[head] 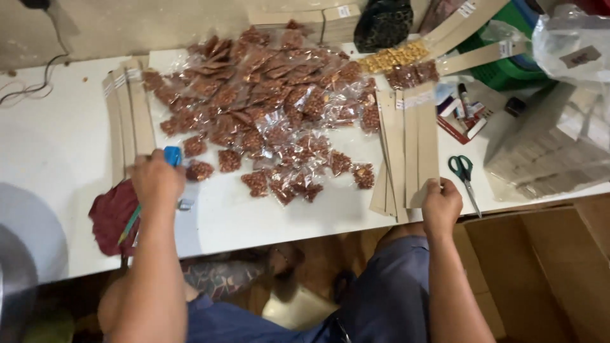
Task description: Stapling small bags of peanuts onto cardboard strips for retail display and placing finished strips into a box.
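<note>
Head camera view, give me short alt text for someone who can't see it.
A person's left hand holds a blue tool and the right hand grips cardboard strips, beside a pile of small nut packets on a white table.

Table (57, 152) bare at 9 o'clock: open passage. Centre blocked by packet heap (267, 101), 11 to 1 o'clock. Card strips (130, 111) flank heap at 10 o'clock; strip stack (410, 146) at 3 o'clock. Scissors (464, 174) just beyond stack. Red cloth (109, 215) at 8 o'clock edge. Clear strip of table along near edge, 6 o'clock. Clutter, bags (572, 44) at 2 o'clock.
</note>
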